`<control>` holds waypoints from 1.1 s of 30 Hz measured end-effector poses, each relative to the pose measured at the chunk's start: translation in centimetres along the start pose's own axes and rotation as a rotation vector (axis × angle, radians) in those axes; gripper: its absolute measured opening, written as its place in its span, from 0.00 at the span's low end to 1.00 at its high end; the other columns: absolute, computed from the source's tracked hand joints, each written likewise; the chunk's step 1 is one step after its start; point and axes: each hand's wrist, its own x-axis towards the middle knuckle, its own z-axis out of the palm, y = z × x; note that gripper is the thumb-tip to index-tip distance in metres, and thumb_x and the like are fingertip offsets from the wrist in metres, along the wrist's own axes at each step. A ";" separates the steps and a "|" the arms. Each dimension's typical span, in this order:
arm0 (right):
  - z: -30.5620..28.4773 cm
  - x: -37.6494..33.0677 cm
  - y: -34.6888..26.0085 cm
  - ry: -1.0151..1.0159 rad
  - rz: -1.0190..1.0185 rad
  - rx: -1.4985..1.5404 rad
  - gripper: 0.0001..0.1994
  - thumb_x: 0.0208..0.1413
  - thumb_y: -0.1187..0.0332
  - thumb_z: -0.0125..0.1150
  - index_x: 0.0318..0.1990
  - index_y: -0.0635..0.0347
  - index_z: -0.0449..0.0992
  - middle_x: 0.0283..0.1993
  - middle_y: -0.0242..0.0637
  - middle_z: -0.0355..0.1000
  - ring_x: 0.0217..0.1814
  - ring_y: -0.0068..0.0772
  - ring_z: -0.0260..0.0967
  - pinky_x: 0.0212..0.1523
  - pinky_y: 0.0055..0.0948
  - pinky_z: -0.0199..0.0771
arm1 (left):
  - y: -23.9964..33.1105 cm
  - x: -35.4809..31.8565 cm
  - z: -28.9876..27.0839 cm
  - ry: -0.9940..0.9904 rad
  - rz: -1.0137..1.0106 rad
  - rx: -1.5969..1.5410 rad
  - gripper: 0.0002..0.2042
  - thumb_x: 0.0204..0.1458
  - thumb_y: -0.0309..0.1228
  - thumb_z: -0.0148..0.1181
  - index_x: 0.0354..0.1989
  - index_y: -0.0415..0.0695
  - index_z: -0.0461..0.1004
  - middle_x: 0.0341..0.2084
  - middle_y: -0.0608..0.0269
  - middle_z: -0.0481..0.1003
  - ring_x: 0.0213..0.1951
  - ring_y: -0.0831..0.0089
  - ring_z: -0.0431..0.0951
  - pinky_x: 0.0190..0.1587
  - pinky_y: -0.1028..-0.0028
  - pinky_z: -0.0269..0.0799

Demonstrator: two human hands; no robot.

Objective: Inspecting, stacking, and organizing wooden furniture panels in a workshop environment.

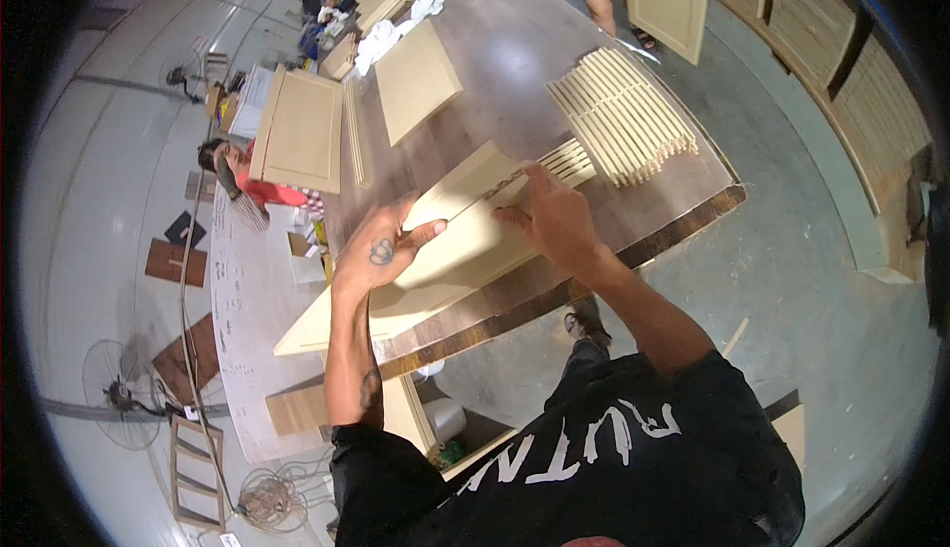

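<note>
A cream wooden panel (435,275) lies slanted along the near edge of the table, in front of me. A narrow line runs across it towards a row of small dark notches or fittings, too small to make out. My left hand (381,250) is closed over the panel's left part, its thumb on the face and its other fingers mostly hidden. At the right end my right hand (554,215) grips the panel beside the notches, with thumb and forefinger bent. Just beyond that hand lie several thin cream strips (566,162).
A row of cream slats (618,111) lies on the dark table (495,32) at the right. Farther back are a flat cream panel (416,82) and white cloths (401,27). One co-worker (282,194) is behind an upright framed panel (302,126); others stand at the far end.
</note>
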 end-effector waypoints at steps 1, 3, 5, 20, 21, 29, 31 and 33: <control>-0.2 0.0 0.3 0.044 -0.049 0.000 0.29 0.47 0.55 0.64 0.48 0.68 0.61 0.38 0.49 0.69 0.38 0.50 0.72 0.35 0.39 0.73 | 1.6 0.5 -0.2 -0.053 -0.080 0.019 0.19 0.52 0.42 0.60 0.41 0.36 0.71 0.25 0.43 0.72 0.24 0.56 0.68 0.33 0.63 0.66; -0.3 -0.1 0.3 0.031 -0.052 -0.022 0.29 0.48 0.55 0.64 0.48 0.68 0.61 0.39 0.50 0.69 0.38 0.50 0.72 0.35 0.39 0.74 | 1.7 0.6 -0.2 -0.094 -0.179 0.035 0.19 0.52 0.42 0.60 0.41 0.36 0.71 0.24 0.42 0.72 0.23 0.54 0.68 0.32 0.62 0.65; -0.2 0.0 -0.1 0.017 -0.064 -0.030 0.29 0.49 0.54 0.63 0.48 0.68 0.61 0.41 0.50 0.69 0.39 0.49 0.72 0.36 0.39 0.74 | 0.1 0.0 0.0 -0.045 -0.089 0.039 0.18 0.51 0.42 0.60 0.39 0.36 0.71 0.23 0.42 0.70 0.22 0.55 0.66 0.30 0.62 0.64; 0.6 -0.5 0.8 0.000 -0.072 0.015 0.32 0.48 0.53 0.65 0.51 0.69 0.61 0.35 0.52 0.72 0.36 0.52 0.73 0.34 0.40 0.73 | 0.2 -1.3 0.4 -0.035 -0.118 0.024 0.17 0.53 0.42 0.59 0.35 0.37 0.69 0.19 0.46 0.67 0.21 0.53 0.63 0.28 0.63 0.62; 0.7 -0.5 0.8 0.023 -0.093 0.006 0.33 0.48 0.52 0.65 0.51 0.69 0.61 0.35 0.53 0.72 0.36 0.53 0.73 0.35 0.40 0.73 | -0.3 -1.3 0.6 -0.038 -0.118 0.021 0.17 0.53 0.42 0.59 0.35 0.37 0.69 0.19 0.46 0.67 0.21 0.53 0.63 0.28 0.63 0.62; 0.1 0.6 -0.8 -0.127 -0.037 -0.121 0.33 0.50 0.51 0.62 0.54 0.69 0.59 0.45 0.55 0.68 0.40 0.51 0.72 0.39 0.41 0.74 | -2.5 -0.1 0.5 0.083 0.113 0.015 0.13 0.50 0.33 0.60 0.38 0.36 0.72 0.21 0.41 0.69 0.22 0.48 0.68 0.29 0.61 0.65; -0.4 1.1 -2.0 -0.237 0.037 -0.199 0.34 0.51 0.51 0.61 0.55 0.69 0.59 0.44 0.55 0.69 0.39 0.51 0.73 0.39 0.40 0.74 | -6.3 0.2 1.4 0.100 0.153 -0.031 0.18 0.52 0.32 0.61 0.47 0.35 0.70 0.32 0.52 0.76 0.33 0.72 0.76 0.38 0.71 0.71; -0.6 1.4 -0.9 -0.200 0.021 -0.167 0.33 0.50 0.51 0.61 0.54 0.70 0.60 0.43 0.56 0.70 0.39 0.52 0.73 0.40 0.41 0.74 | -7.0 0.0 1.8 0.182 0.194 -0.257 0.23 0.48 0.38 0.65 0.49 0.36 0.71 0.39 0.48 0.76 0.39 0.60 0.78 0.42 0.66 0.70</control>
